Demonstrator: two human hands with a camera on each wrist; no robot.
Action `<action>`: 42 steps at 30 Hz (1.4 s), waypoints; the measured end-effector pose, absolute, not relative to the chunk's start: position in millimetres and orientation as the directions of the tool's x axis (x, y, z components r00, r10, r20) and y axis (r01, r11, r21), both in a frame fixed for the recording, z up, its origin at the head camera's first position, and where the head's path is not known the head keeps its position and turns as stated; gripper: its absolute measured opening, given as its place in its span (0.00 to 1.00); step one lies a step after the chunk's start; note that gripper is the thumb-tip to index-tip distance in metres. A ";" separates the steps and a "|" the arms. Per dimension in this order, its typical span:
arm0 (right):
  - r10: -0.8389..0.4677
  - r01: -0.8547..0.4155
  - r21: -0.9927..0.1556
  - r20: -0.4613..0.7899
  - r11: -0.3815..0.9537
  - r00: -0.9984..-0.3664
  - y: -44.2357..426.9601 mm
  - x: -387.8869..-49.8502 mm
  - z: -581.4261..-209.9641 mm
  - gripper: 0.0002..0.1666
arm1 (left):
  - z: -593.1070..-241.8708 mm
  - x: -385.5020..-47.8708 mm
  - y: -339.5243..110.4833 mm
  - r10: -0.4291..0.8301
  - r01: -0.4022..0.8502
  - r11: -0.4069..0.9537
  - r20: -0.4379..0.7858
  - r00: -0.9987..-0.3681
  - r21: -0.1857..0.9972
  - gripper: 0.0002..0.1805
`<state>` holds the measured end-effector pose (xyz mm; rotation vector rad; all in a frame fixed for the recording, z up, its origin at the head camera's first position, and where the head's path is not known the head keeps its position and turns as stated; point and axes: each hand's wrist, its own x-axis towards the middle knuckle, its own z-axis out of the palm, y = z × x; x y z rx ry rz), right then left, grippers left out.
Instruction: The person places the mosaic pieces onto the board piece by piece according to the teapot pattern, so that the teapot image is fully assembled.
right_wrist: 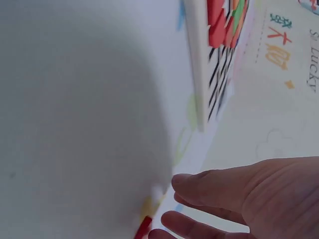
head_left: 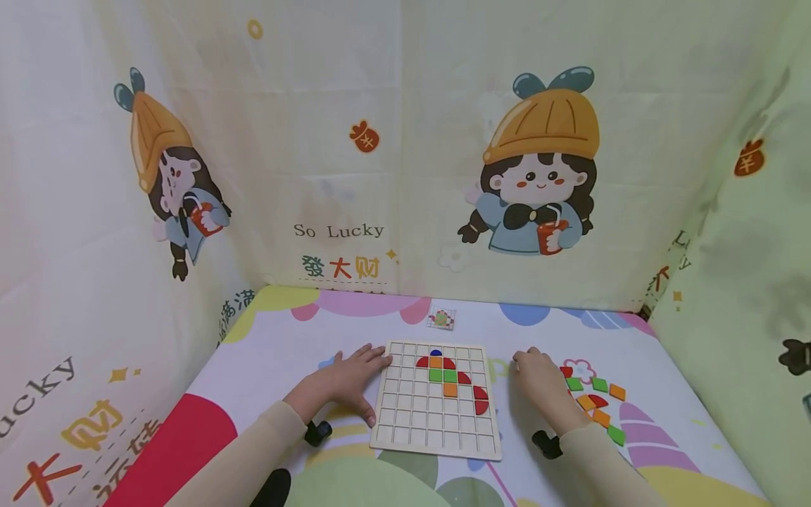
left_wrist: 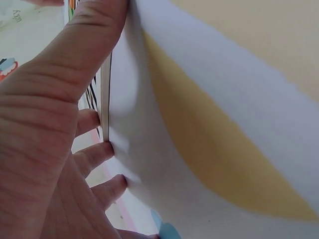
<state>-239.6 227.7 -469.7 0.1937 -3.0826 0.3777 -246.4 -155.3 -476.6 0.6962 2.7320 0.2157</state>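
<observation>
Fingers (left_wrist: 93, 156) spread wide, the left hand (head_left: 350, 378) touches the left edge of the grid board (head_left: 418, 424), lower centre of the frame!
Right of it, the right hand (head_left: 541, 384) bends its fingers beside loose tiles (head_left: 599, 384), and whether they grasp anything I cannot tell; coloured pieces (head_left: 436, 375) fill some upper and right-hand squares, below a small picture card (head_left: 441, 319).

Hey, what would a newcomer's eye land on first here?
Probably the orange-hatted cartoon figure, printed right of centre on the back curtain. Next, low in the middle, the wooden grid board with its colored pieces, between the left hand at its edge and the right hand near loose tiles.
</observation>
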 end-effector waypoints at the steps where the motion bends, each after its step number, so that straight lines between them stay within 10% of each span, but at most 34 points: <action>1: -0.122 -0.132 -0.244 0.055 0.961 -0.991 229.8 -239.7 -470.8 0.14 | -476.7 -246.5 -155.3 0.488 0.440 0.870 -0.262 -0.833 0.221 0.70; 28: -0.135 -0.123 -0.364 -0.005 0.923 -0.991 272.0 -238.4 -468.0 0.12 | -475.2 -245.4 -154.9 0.487 0.442 0.871 -0.257 -0.835 0.214 0.70; 42: -0.144 0.064 -0.790 -0.190 0.610 -0.971 252.2 -227.6 -458.7 0.09 | -474.4 -244.2 -155.0 0.485 0.435 0.871 -0.256 -0.836 0.228 0.70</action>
